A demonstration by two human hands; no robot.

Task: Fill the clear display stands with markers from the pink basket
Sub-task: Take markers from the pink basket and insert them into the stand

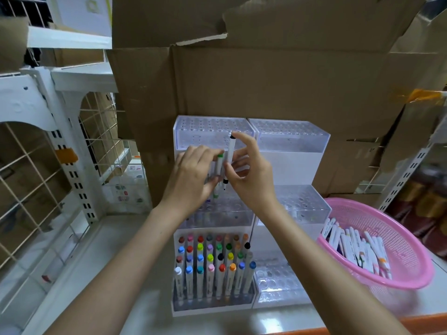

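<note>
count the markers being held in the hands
2 visible: a green-capped marker in the left hand, a black-capped marker in the right hand; the left hand may hide more.

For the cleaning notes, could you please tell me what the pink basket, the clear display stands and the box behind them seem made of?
Pink basket: probably moulded plastic, glossy, with fine mesh walls and solid rim.
Clear display stands: seemingly acrylic or similar hard plastic, see-through with shiny edges.
Cardboard box: brown cardboard, matt, creased and torn at the flap.
</note>
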